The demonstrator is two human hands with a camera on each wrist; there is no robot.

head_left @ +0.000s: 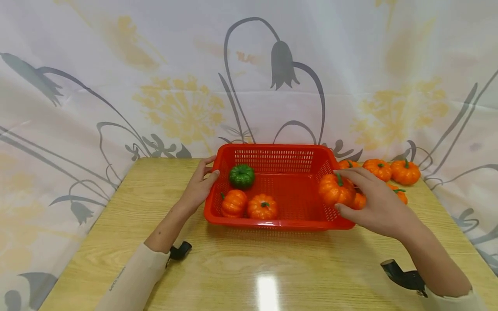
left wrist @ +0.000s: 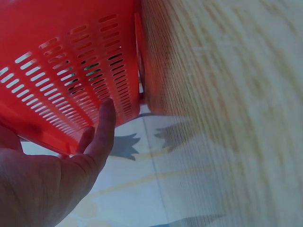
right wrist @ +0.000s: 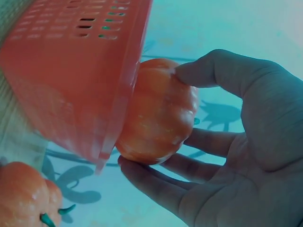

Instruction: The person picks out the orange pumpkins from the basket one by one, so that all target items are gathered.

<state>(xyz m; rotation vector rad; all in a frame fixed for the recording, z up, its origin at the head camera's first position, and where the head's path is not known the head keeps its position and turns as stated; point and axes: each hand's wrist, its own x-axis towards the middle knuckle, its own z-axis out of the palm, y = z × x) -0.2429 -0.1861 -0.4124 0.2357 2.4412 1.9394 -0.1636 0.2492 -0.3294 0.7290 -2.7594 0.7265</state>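
Observation:
A red plastic basket (head_left: 272, 224) with slotted walls sits on the table. At its left end my left hand (head_left: 200, 185) holds the rim, thumb on top and fingers along the outer wall, as the left wrist view shows. My right hand (head_left: 373, 203) grips a small orange pumpkin (head_left: 333, 190) between thumb and fingers, over the basket's right rim; in the right wrist view this pumpkin (right wrist: 158, 113) overlaps the rim's edge. Inside the basket's left half lie a green pumpkin (head_left: 242, 176) and two orange pumpkins, one at the corner (head_left: 234, 203), another beside it (head_left: 263, 207).
Several more orange pumpkins (head_left: 405, 172) are grouped on the table right of the basket, partly behind my right hand. A flower-printed curtain (head_left: 249, 77) hangs behind the wooden table (head_left: 218, 268). Black wrist mounts (head_left: 402, 276) stick out by both sleeves.

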